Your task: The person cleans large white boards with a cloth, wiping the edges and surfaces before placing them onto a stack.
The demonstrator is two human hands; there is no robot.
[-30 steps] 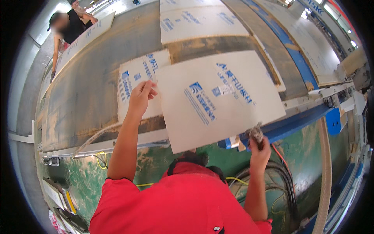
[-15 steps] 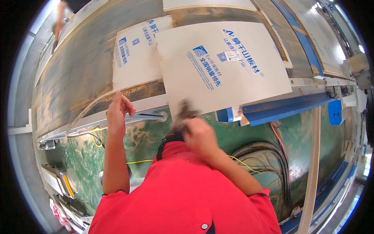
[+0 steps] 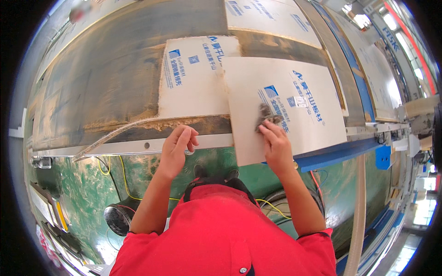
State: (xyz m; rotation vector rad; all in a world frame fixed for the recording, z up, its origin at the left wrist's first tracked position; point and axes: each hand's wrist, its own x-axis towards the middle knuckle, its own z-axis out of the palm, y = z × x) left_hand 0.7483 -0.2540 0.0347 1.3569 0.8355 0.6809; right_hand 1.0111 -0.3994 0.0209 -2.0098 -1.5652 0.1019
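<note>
My right hand (image 3: 276,142) presses a dark, crumpled rag (image 3: 267,115) onto a white panel with blue print (image 3: 285,133), which overhangs the near edge of the machine bed. My left hand (image 3: 177,147) rests with loose fingers on the silver metal rail (image 3: 115,148) at the bed's near edge and holds nothing. A second white printed panel (image 3: 195,78) lies flat just beyond the left hand, partly under the first panel. I wear a red shirt.
The dark, sawdust-strewn bed (image 3: 106,78) stretches far left. More white panels (image 3: 262,16) lie at the far side. A clear hose (image 3: 110,135) curves along the rail. Yellow cable (image 3: 124,184) and a round black object (image 3: 117,220) lie on the green floor. A blue rail (image 3: 336,156) runs right.
My right hand has moved from down by my chest up onto the white panel with the rag. My left hand dropped from the panels to the metal rail.
</note>
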